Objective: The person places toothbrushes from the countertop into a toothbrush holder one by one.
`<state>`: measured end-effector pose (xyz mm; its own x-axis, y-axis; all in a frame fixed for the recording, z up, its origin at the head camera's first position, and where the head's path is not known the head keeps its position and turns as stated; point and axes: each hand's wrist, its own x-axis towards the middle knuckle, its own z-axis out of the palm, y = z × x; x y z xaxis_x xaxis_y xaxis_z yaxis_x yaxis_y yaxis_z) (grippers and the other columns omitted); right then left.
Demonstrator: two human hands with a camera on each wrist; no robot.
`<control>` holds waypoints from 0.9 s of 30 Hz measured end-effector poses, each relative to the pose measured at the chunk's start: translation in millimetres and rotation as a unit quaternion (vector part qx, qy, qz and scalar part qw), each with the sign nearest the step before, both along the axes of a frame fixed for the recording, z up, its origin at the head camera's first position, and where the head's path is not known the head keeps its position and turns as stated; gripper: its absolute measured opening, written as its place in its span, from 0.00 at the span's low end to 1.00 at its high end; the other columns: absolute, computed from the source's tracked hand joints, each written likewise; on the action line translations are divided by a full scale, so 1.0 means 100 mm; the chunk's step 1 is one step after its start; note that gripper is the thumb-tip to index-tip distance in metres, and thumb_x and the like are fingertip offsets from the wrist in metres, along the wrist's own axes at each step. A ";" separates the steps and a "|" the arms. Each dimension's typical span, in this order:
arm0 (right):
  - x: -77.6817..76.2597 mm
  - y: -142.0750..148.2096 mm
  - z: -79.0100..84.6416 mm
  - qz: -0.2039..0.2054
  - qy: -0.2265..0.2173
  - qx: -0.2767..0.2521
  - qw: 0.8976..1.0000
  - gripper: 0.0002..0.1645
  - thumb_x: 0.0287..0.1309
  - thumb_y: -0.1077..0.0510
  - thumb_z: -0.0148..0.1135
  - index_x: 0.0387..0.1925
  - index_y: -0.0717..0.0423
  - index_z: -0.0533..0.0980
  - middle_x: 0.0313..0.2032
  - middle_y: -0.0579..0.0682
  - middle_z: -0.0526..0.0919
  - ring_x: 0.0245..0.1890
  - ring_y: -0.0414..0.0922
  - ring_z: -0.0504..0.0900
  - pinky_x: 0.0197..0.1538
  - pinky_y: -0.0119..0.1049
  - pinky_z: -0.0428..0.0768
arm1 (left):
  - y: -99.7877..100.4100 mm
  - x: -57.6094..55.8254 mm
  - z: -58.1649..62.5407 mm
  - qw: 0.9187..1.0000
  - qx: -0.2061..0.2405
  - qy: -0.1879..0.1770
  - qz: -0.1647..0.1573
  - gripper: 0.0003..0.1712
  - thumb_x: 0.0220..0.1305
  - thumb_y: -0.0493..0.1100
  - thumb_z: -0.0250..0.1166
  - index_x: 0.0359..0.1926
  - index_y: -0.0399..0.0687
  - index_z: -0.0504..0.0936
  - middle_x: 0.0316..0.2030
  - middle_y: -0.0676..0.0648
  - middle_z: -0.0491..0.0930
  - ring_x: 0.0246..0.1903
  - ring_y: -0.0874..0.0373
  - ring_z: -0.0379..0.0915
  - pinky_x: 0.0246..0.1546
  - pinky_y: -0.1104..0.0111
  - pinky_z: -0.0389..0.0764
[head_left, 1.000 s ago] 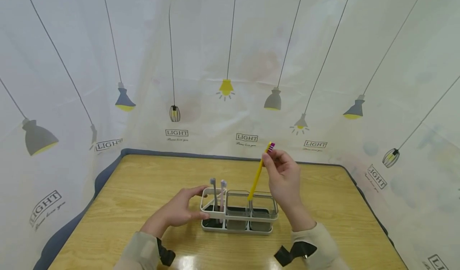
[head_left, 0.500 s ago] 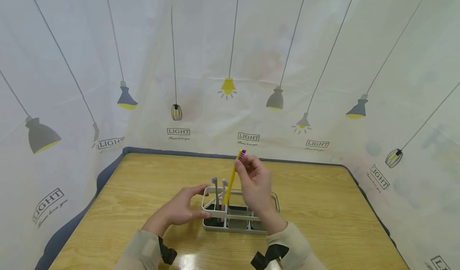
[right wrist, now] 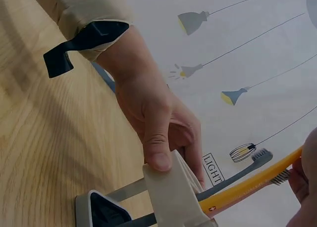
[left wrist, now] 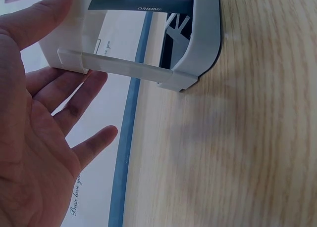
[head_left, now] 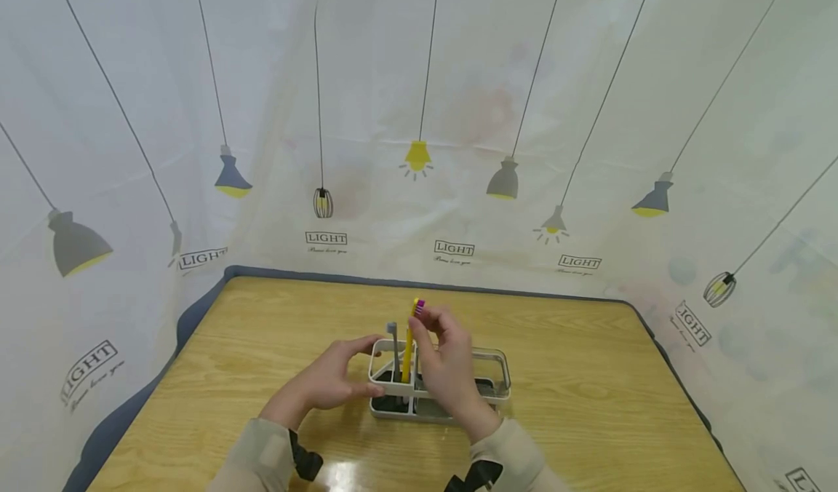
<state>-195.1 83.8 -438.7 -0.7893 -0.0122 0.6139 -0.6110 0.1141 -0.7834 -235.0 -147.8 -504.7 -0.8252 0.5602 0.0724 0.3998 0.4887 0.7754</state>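
Note:
A white and grey toothbrush holder (head_left: 396, 389) stands upright on the table. My left hand (head_left: 327, 377) grips its left end, thumb on the front of the upper rim and fingers behind; the left wrist view shows this thumb (left wrist: 37, 19) on the pale rim. Between thumb and fingers, my right hand (head_left: 450, 364) pinches a yellow toothbrush (head_left: 407, 357) with purple bristles, head up. The brush's lower end is inside the left compartment, beside a grey toothbrush (head_left: 396, 354). A pink toothbrush (right wrist: 237, 203) shows under the yellow one in the right wrist view, mostly hidden from the head.
The holder's right compartment (head_left: 491, 354) has a clear cup-like insert; my right hand partly covers the middle one. The wooden table (head_left: 589, 375) has a dark blue back edge. A white curtain (head_left: 366, 99) printed with lamps surrounds it.
My right hand has moved left and then down with the yellow toothbrush, from over the holder's middle into its left compartment. My left hand has stayed on the holder.

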 end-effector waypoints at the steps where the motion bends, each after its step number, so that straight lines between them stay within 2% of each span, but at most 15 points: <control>1: 0.01 0.00 -0.02 -0.006 0.013 0.006 1.000 0.04 0.74 0.67 0.63 0.46 0.65 0.80 0.41 0.56 0.84 0.41 0.51 0.83 0.52 0.36 0.84 | 0.00 0.00 0.00 1.000 0.001 -0.001 0.001 0.51 0.60 0.59 0.80 0.78 0.49 0.69 0.65 0.46 0.79 0.68 0.44 0.71 0.69 0.34 0.63; 5: 0.03 -0.01 -0.08 -0.035 0.054 0.022 0.998 0.03 0.72 0.69 0.64 0.45 0.63 0.80 0.40 0.53 0.84 0.40 0.48 0.82 0.48 0.37 0.84 | 0.01 0.00 0.00 1.000 0.002 -0.002 0.005 0.50 0.59 0.58 0.81 0.78 0.51 0.70 0.65 0.47 0.79 0.68 0.44 0.70 0.69 0.35 0.63; 9: 0.05 -0.02 -0.11 -0.049 0.075 0.019 0.996 0.09 0.68 0.74 0.66 0.43 0.60 0.81 0.38 0.48 0.83 0.37 0.47 0.80 0.43 0.34 0.82 | 0.01 0.00 0.00 1.000 0.004 -0.005 0.005 0.49 0.59 0.58 0.81 0.78 0.53 0.71 0.65 0.48 0.79 0.68 0.44 0.70 0.69 0.36 0.64; 15: 0.11 -0.05 -0.19 -0.033 0.078 -0.017 0.996 0.12 0.63 0.78 0.67 0.42 0.63 0.81 0.38 0.51 0.83 0.36 0.49 0.80 0.44 0.32 0.82 | 0.01 0.00 0.00 1.000 0.005 -0.006 0.002 0.49 0.59 0.57 0.81 0.77 0.53 0.71 0.65 0.46 0.79 0.68 0.44 0.70 0.69 0.35 0.64; 19: 0.16 -0.05 -0.26 -0.035 0.077 -0.009 0.996 0.10 0.65 0.76 0.67 0.43 0.62 0.81 0.39 0.53 0.82 0.37 0.49 0.80 0.44 0.31 0.83 | 0.01 0.01 0.01 1.000 0.005 -0.007 0.005 0.48 0.59 0.57 0.81 0.77 0.54 0.71 0.64 0.46 0.80 0.68 0.44 0.71 0.69 0.35 0.64; 27: 0.15 -0.05 -0.43 -0.054 0.078 0.012 0.995 0.08 0.64 0.75 0.68 0.39 0.62 0.81 0.36 0.51 0.83 0.36 0.48 0.81 0.43 0.32 0.83 | 0.01 0.01 0.02 1.000 0.009 -0.011 -0.002 0.48 0.60 0.56 0.81 0.77 0.53 0.71 0.65 0.43 0.79 0.67 0.43 0.71 0.67 0.34 0.65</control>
<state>-179.6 78.6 -481.9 -0.6818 0.0523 0.7297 -0.7081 0.2033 -0.6762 -233.9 -146.5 -502.8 -0.8247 0.5619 0.0642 0.3843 0.4737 0.7924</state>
